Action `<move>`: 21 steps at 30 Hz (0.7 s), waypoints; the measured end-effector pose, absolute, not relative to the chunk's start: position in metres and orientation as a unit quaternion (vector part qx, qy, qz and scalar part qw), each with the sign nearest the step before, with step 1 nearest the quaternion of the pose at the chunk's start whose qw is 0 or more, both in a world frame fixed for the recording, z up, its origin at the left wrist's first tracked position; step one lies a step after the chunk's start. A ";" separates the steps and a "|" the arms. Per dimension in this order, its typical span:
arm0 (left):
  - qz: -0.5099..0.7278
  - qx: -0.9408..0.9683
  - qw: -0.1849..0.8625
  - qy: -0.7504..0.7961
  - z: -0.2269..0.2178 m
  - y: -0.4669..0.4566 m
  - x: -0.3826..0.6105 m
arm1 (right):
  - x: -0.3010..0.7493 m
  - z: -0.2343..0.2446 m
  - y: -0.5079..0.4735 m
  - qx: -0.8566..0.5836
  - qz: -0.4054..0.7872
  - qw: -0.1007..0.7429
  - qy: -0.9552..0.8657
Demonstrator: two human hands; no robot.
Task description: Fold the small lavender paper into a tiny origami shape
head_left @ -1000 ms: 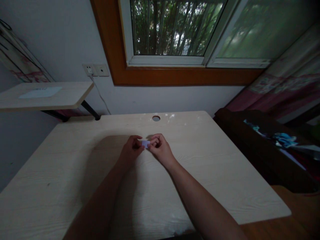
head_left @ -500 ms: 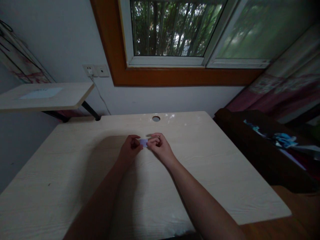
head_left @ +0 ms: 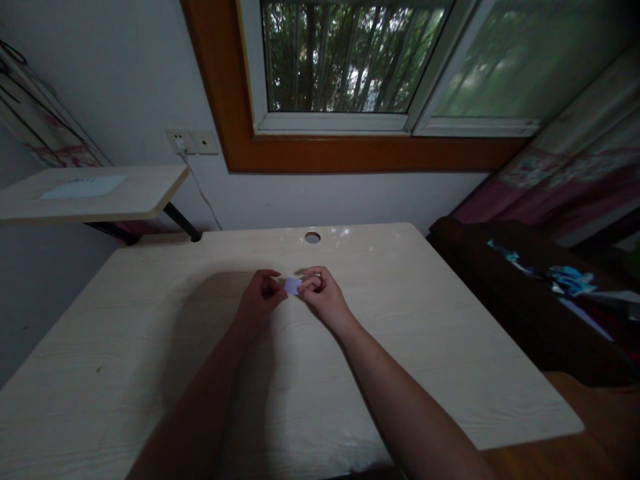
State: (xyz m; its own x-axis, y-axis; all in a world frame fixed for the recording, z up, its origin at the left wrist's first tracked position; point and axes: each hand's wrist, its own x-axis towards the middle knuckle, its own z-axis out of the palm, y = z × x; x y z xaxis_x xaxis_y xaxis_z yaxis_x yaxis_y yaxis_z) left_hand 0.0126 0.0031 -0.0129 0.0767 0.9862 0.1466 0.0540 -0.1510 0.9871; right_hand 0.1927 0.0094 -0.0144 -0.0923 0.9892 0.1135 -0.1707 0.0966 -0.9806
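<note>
A small, pale lavender square that looks like paper (head_left: 293, 286) is held just above or against the desk, between my two hands. My left hand (head_left: 260, 297) is closed, its thumb and finger pinching at the square's left edge. My right hand (head_left: 323, 293) grips the right edge between thumb and curled fingers. Most of the square's face shows between the fingertips. I cannot tell whether it is one layer or folded.
Under my arms lies a pale wooden desk (head_left: 425, 347) with a round cable hole (head_left: 313, 237) near its back edge. A raised shelf (head_left: 150, 193) holding a paper sheet (head_left: 83, 187) stands at the left. To the right is a dark piece of furniture (head_left: 500, 287) with blue cloth-like items (head_left: 570, 281).
The lavender square has shifted slightly right between my fingers, and less of it lies at my left fingertips. My right fingertips moved a little right; my arms stayed nearly still.
</note>
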 end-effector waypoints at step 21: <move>0.486 0.591 0.459 0.452 -0.008 0.001 0.016 | 0.192 -0.020 0.007 -0.399 0.507 0.537 -0.543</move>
State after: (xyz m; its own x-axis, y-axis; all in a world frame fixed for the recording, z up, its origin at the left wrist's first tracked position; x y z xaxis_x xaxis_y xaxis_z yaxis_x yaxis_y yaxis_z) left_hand 0.0159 0.0012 -0.0076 0.1203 0.9799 0.1591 0.0872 -0.1700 0.9816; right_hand 0.1923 0.0066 -0.0198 -0.1034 0.9784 0.1792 -0.1106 0.1678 -0.9796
